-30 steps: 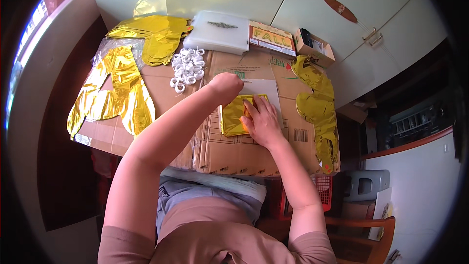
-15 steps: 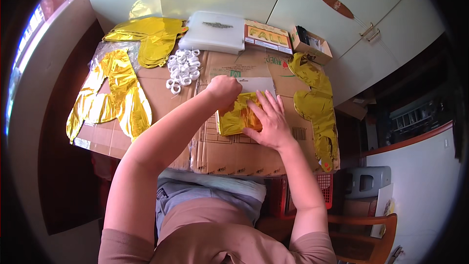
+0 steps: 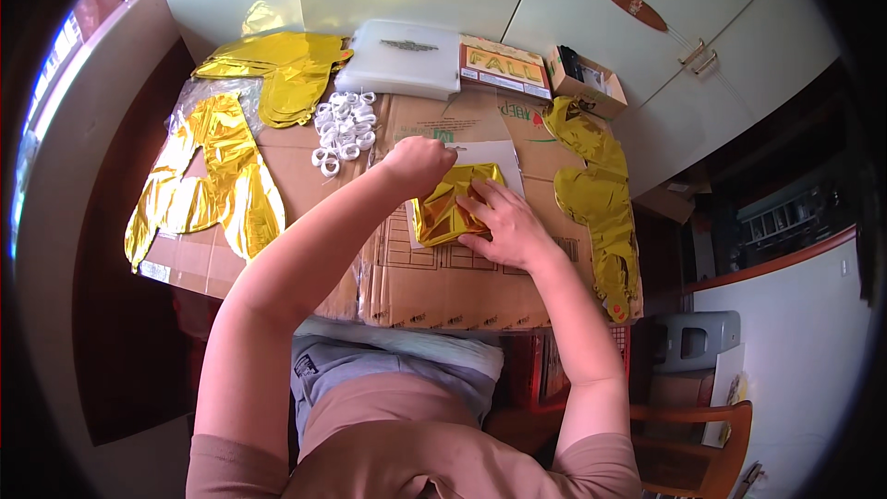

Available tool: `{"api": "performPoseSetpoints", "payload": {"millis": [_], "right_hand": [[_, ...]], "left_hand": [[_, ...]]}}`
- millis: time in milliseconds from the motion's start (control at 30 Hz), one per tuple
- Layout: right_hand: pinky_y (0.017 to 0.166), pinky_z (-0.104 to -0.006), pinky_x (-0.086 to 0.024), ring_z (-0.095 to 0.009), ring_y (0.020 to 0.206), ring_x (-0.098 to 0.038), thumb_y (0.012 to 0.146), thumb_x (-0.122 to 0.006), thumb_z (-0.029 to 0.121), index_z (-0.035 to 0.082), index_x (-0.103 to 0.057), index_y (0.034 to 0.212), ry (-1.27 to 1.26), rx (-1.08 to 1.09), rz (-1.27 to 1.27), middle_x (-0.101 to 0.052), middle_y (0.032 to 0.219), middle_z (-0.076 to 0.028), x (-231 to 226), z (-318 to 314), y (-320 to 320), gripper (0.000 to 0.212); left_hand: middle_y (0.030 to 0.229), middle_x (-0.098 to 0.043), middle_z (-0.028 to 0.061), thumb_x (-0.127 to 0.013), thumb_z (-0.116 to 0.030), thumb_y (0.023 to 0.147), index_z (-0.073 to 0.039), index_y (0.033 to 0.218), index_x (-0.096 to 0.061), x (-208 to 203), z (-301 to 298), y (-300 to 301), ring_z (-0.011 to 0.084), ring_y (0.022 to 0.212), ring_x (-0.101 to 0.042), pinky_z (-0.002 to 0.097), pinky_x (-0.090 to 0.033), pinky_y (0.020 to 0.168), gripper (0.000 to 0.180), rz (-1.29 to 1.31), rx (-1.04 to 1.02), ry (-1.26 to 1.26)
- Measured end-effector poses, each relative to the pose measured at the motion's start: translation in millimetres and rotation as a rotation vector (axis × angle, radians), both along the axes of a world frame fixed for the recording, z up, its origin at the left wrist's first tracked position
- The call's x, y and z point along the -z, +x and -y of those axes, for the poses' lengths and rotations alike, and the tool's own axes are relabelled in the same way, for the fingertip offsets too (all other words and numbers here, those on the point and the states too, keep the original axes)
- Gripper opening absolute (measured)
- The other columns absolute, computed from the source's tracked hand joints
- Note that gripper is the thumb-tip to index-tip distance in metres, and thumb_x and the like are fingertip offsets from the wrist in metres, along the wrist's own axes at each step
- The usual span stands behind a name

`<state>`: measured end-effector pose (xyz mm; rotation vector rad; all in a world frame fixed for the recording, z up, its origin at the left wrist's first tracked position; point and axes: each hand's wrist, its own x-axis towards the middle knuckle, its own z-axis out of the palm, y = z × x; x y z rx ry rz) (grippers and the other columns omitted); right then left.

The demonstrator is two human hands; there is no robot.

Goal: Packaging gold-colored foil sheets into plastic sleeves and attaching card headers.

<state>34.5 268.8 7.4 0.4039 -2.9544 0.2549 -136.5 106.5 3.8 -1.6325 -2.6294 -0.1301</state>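
Observation:
A folded gold foil balloon (image 3: pixel 451 208) lies on a white card (image 3: pixel 504 159) in front of me, on the cardboard. My left hand (image 3: pixel 421 165) is closed in a fist at the foil's upper left corner; whatever its fingers hold, if anything, is hidden. Spread over the right side of the foil, my right hand (image 3: pixel 507 227) rests with fingers apart and slightly bent, their tips touching it.
Flat gold foil balloons lie left (image 3: pixel 205 180), at the back left (image 3: pixel 294 79) and right (image 3: pixel 596 208). White ribbon coils (image 3: pixel 346 131) sit near clear packaging sleeves (image 3: pixel 397 60), a printed pack (image 3: pixel 504 66) and a small open box (image 3: pixel 588 83). White cabinets stand behind.
My right hand's fingers have drawn in and bend more over the foil. The foil looks more puckered and its near edge sits slightly farther from me. My left fist has barely moved.

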Motion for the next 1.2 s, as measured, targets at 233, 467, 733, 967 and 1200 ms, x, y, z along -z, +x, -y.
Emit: {"api": "performPoseSetpoints", "payload": {"millis": [233, 467, 733, 967, 1200], "right_hand": [[0.111, -0.0477, -0.037, -0.040, 0.134, -0.044, 0.082, -0.071, 0.043, 0.016, -0.057, 0.134, 0.013, 0.007, 0.025, -0.047, 0.143, -0.019, -1, -8, -1, 0.061], [0.109, -0.0460, -0.040, -0.038, 0.134, -0.045, 0.078, -0.075, 0.037, 0.017, -0.057, 0.134, 0.007, -0.007, 0.028, -0.048, 0.144, -0.016, -3, -6, -2, 0.062], [0.112, -0.0458, -0.037, -0.039, 0.135, -0.043, 0.078, -0.073, 0.037, 0.018, -0.056, 0.136, 0.022, 0.061, 0.045, -0.047, 0.144, -0.018, -4, -5, -1, 0.063], [0.115, -0.0485, -0.032, -0.038, 0.138, -0.039, 0.078, -0.074, 0.040, 0.020, -0.056, 0.136, 0.024, 0.059, 0.048, -0.046, 0.146, -0.018, -7, 1, -7, 0.064], [0.117, -0.0532, -0.024, -0.039, 0.140, -0.035, 0.088, -0.063, 0.046, 0.014, -0.054, 0.137, -0.103, 0.022, -0.065, -0.040, 0.149, -0.018, -1, 18, -16, 0.060]], "left_hand": [[0.088, -0.068, 0.0110, -0.077, -0.019, 0.073, -0.007, 0.093, -0.064, -13, 2, 3, 0.0302, 0.080, -0.070, 0.0405, -0.057, 0.068, 0.027, -0.036, 0.039, -0.063], [0.095, -0.067, 0.0087, -0.073, -0.023, 0.079, -0.009, 0.103, -0.063, -7, 2, 16, 0.0283, 0.091, -0.069, 0.0409, -0.053, 0.075, 0.030, -0.170, -0.022, -0.048], [0.104, -0.066, 0.0078, -0.077, -0.029, 0.076, -0.010, 0.106, -0.064, -7, 7, 8, 0.0269, 0.099, -0.068, 0.0436, -0.052, 0.081, 0.038, -0.031, 0.020, -0.064], [0.098, -0.065, 0.0076, -0.072, -0.028, 0.079, -0.012, 0.100, -0.064, 1, 17, 1, 0.0262, 0.096, -0.067, 0.0412, -0.049, 0.080, 0.028, -0.133, 0.080, 0.047], [0.092, -0.064, 0.0067, -0.069, -0.022, 0.080, -0.014, 0.090, -0.064, 6, 36, 1, 0.0259, 0.094, -0.065, 0.0397, -0.050, 0.078, 0.014, -0.073, 0.026, 0.168]]}}
